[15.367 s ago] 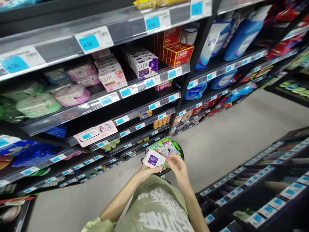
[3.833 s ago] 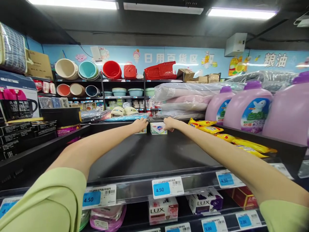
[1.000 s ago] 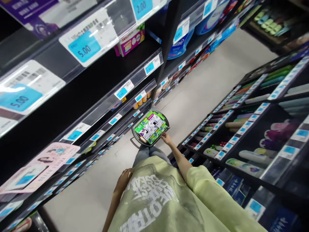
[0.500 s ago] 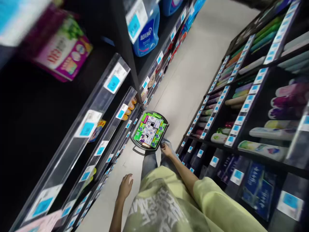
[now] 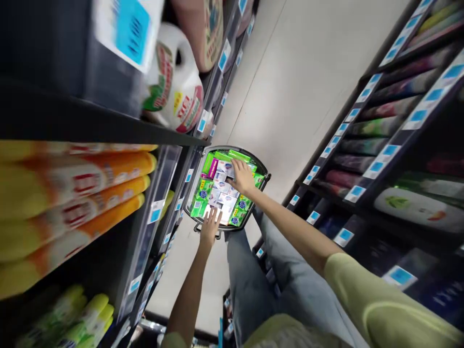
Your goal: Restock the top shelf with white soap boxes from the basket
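Observation:
A dark-rimmed shopping basket [image 5: 267, 180] stands on the floor at the foot of the left shelves, packed with small boxes and packs. White boxes [image 5: 227, 199] fill its middle, green packs [image 5: 203, 189] line the sides, and a magenta box [image 5: 213, 168] lies near the far left. My left hand [image 5: 210, 226] reaches over the near rim, its spread fingertips on or just above the nearest white boxes. Over the far right part of the contents lies my right hand [image 5: 242, 178], fingers stretched out and thumb apart. What is under its palm is hidden. Neither hand visibly grips anything.
Shelves close in on the left, with orange-and-yellow packs [image 5: 105, 193] and a white jug [image 5: 177, 82] near me. The right shelves [image 5: 373, 169] hold bottles and packs behind price tags. Pale floor [image 5: 286, 87] runs ahead between them.
Both hands have moved to the basket: the left from beside my body, the right from near my leg. The basket looks larger and closer, and different shelf goods are beside me.

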The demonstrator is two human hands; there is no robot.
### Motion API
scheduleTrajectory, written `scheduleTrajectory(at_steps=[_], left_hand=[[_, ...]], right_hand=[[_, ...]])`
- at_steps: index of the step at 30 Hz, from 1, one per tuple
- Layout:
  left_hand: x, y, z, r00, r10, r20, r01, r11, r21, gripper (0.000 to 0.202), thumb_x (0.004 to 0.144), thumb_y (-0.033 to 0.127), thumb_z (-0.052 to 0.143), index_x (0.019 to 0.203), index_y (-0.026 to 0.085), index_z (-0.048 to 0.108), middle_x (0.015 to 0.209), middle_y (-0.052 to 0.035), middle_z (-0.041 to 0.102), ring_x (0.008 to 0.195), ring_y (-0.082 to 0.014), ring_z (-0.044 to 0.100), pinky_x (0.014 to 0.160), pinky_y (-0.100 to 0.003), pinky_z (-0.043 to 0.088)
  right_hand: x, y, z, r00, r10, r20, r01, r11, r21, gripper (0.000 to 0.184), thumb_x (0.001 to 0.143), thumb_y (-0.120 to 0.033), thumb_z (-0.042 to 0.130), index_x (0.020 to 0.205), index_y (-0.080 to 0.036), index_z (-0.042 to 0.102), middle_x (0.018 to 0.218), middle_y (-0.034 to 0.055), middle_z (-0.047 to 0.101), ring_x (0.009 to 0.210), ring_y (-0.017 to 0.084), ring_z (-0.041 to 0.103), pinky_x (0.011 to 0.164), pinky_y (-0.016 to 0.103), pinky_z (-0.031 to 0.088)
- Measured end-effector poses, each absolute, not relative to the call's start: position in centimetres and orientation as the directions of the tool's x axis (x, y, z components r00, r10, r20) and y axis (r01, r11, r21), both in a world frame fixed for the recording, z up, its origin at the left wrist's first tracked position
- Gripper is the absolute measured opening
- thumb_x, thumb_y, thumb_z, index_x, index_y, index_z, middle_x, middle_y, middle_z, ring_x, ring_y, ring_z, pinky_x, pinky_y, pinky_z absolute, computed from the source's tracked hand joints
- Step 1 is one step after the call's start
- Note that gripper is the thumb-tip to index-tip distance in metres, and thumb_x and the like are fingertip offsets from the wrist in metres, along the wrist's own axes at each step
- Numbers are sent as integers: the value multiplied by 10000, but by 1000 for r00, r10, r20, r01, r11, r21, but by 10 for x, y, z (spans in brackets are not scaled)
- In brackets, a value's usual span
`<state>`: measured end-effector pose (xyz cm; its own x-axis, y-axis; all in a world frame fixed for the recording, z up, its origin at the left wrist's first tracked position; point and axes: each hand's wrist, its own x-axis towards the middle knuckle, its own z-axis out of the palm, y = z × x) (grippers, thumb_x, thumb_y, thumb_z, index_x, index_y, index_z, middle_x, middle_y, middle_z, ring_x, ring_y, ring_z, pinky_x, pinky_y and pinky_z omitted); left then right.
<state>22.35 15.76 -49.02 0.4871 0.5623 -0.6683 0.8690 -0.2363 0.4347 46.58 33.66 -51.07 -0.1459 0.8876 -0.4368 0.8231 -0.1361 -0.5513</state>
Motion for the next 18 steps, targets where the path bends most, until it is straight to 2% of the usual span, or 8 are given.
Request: scheduleTrajectory(at_steps=[3,6,8,10,12,15,18], left_hand=[[224,168,-535,490,551,-676,865,-211,455,788,848,-72,414,1579,218,368,1660,-159,330,1578,-315,177,1271,-634,186],[220,169,-558,476,543,-691,869,-171,465,639,929,-26,373,1517,198,478,1616,-173,408,1560,-335,249,1266,-642,195],[220,170,-563,464,541,-701,872,-143,468,591,934,-18,405,1467,195,543,1578,-177,463,1543,-345,297,1262,-636,212],[222,172,-562,444,547,-709,879,-113,464,551,920,-25,445,1404,185,605,1517,-193,527,1506,-352,370,1257,-617,239],[227,175,-555,420,565,-710,887,-88,454,523,897,-34,482,1352,169,640,1461,-207,567,1460,-356,432,1252,-592,263],[237,177,-533,375,611,-697,901,-64,428,584,811,-36,587,1365,147,606,1421,-218,560,1403,-382,464,1222,-581,314],[250,169,-504,294,672,-680,927,-25,375,739,701,21,718,1410,101,524,1374,-236,523,1315,-417,494,1141,-580,407]], right_hand=[[454,358,-548,-243,872,-426,857,-14,-516,848,776,-132,715,1530,-45,337,1554,211,421,1434,378,331,1223,531,240],[449,366,-567,-269,832,-486,870,-6,-493,726,770,-27,609,1470,-58,420,1456,220,509,1339,376,420,1142,545,325],[454,363,-565,-248,846,-473,858,-35,-512,644,796,-81,604,1425,-82,463,1378,212,550,1263,377,463,1062,534,391],[465,353,-553,-135,905,-404,827,-122,-549,593,835,-219,629,1398,-125,471,1345,188,552,1230,370,475,1019,516,426],[477,337,-536,87,925,-371,774,-297,-559,607,839,-361,642,1379,-157,453,1309,169,549,1195,355,496,986,500,460],[485,308,-518,367,795,-483,668,-587,-458,696,771,-427,686,1350,-142,425,1265,172,546,1151,354,536,960,503,495],[475,290,-520,472,642,-604,594,-738,-320,683,754,-390,721,1305,-108,434,1280,210,536,1208,390,522,996,540,488]])
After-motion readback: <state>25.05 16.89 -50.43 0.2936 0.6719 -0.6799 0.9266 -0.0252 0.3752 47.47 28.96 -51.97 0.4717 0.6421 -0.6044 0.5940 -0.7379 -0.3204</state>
